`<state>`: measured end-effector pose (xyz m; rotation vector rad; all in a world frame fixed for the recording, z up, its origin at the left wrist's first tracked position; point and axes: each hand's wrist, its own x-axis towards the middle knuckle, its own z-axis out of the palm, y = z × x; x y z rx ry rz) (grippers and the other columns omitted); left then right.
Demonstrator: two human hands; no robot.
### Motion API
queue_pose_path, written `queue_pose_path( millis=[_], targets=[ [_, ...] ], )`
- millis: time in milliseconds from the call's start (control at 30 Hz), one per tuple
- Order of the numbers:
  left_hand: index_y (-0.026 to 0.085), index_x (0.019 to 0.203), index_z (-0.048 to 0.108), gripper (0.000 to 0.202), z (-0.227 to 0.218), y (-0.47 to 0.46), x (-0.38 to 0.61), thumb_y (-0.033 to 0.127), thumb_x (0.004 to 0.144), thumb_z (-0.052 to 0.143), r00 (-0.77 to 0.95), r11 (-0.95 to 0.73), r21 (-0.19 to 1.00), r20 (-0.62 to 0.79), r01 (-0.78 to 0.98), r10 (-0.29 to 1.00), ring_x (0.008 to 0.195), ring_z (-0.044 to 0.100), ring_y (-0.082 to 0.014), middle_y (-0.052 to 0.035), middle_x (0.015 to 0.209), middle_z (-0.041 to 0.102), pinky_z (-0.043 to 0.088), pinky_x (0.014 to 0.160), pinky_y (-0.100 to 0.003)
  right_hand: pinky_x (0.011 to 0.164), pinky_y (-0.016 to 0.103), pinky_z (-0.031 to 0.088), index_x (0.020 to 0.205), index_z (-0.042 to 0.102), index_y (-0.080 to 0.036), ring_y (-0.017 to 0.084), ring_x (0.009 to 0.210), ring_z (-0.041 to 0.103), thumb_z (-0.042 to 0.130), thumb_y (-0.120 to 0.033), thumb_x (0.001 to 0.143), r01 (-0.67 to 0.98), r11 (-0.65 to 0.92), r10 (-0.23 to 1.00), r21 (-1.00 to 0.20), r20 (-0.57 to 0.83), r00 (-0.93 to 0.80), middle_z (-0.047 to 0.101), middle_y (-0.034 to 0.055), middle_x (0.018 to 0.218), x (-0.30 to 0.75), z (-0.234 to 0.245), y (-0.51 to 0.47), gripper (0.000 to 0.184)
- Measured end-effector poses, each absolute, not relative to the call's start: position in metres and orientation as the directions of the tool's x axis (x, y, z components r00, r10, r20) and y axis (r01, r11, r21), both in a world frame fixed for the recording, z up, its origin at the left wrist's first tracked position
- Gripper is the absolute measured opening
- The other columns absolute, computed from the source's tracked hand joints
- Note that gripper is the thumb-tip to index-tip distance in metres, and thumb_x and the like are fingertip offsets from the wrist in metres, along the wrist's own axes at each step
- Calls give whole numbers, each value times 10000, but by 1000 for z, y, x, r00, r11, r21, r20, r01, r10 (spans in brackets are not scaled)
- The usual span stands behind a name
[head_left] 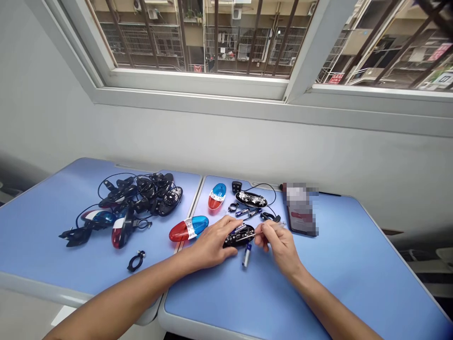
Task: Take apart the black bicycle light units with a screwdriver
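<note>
Left hand [212, 243] holds an open black housing [231, 241] between thumb and fingers; right hand [279, 243] pinches a thin tool [252, 234] over the housing, tip contact too small to confirm. Loose battery [247, 257] lies between the hands, on their near side; red-and-blue cover [189, 228] just left of the left hand, cabled black units [170, 200] farther left.

red-blue covers [189, 228]: 2 | opened bases [251, 199]: 2 | batteries [247, 257]: perhaps 4 | phone [301, 215]: 1 | tabletops [354, 245]: 2
</note>
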<state>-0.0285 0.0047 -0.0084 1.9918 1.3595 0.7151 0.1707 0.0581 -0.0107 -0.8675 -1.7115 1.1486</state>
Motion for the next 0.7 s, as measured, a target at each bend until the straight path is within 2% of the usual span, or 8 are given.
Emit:
queue_pose_path(
  millis=[100,167,267,333,400,533,633,700],
  targets=[
    [275,1384,459,704,-10,4,-28,135,746,721,269,-268,668,104,694,957,1208,538,-302,-92,1334,532,470,1008,-491,416,220,462,830,640,-160,122,493,556,423,-409,994,38,381,894,-924,357,-270,637,28,636,177,-20,57,368],
    [264,1367,475,687,-11,2,-27,151,741,735,249,-278,632,137,723,959,1205,536,-307,-98,1327,536,469,1009,-505,517,245,526,952,651,-174,145,623,623,449,-318,990,66,492,850,-868,462,-252,681,49,759,179,-23,50,251],
    [246,1326,512,597,-11,0,-26,175,769,716,213,-294,619,204,728,956,1203,540,-304,-104,1306,550,466,1023,-499,742,324,576,1108,628,-196,190,898,664,471,-110,939,167,789,603,-592,691,-399,703,95,982,179,-24,34,246],
    [233,1295,538,482,-10,0,-25,198,829,658,176,-288,624,236,726,956,1193,556,-295,-111,1288,569,481,1016,-480,799,363,568,1128,610,-189,212,976,645,442,-19,890,243,894,448,-378,724,-524,683,125,1082,183,-24,23,337],
    [232,1258,568,382,-11,1,-23,199,878,592,154,-286,625,257,726,954,1165,586,-280,-109,1248,606,502,1000,-457,792,381,566,1093,600,-178,230,963,637,444,-9,854,343,901,427,-267,688,-587,679,133,1088,189,-25,17,332],
    [256,1178,638,292,-23,4,-23,242,894,573,151,-335,624,330,706,932,1118,642,-265,-90,1187,668,545,966,-397,666,311,565,1053,560,-174,212,843,645,462,-76,850,519,830,517,-204,630,-579,680,119,1019,197,-35,15,246],
    [295,1186,654,297,-40,11,-30,327,901,575,111,-367,626,409,688,906,1103,670,-258,-59,1184,691,568,942,-352,519,239,518,944,543,-201,178,708,643,520,-199,875,588,800,526,-119,609,-593,676,45,844,194,-47,20,73],
    [323,1196,660,312,-50,19,-38,336,895,577,146,-404,607,429,684,891,1120,672,-253,-34,1204,693,577,933,-323,420,233,445,868,518,-217,170,621,609,557,-303,871,660,751,539,-38,612,-578,653,16,778,191,-52,25,94]
  ],
)
